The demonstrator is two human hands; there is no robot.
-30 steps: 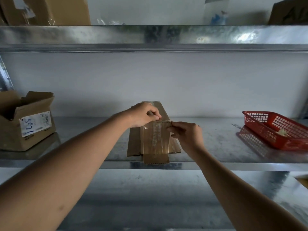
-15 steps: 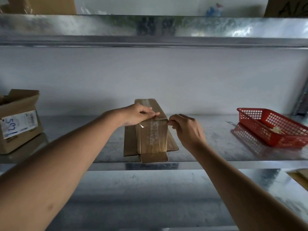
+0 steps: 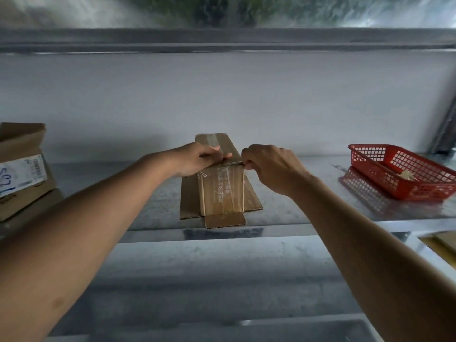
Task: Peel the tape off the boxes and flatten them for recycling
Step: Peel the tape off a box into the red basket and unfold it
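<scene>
A small brown cardboard box (image 3: pixel 229 146) stands on the metal shelf (image 3: pixel 296 211) in the middle, its near flaps spread flat. A strip of clear tape (image 3: pixel 223 191) runs over its top and down its near face. My left hand (image 3: pixel 197 160) grips the box's top left edge, thumb on the lid. My right hand (image 3: pixel 271 166) pinches the tape at the top right corner of the near face, where the tape looks bunched into a thin strand.
An opened cardboard box (image 3: pixel 22 169) with a white label stands at the shelf's left end. A red plastic basket (image 3: pixel 404 169) with a pale scrap inside sits at the right. An upper shelf (image 3: pixel 222 40) hangs overhead. Flat cardboard (image 3: pixel 441 243) lies low right.
My right hand has risen to the box's top right corner and pulled the tape edge into a strand. The left hand keeps its hold. The view has tilted slightly down.
</scene>
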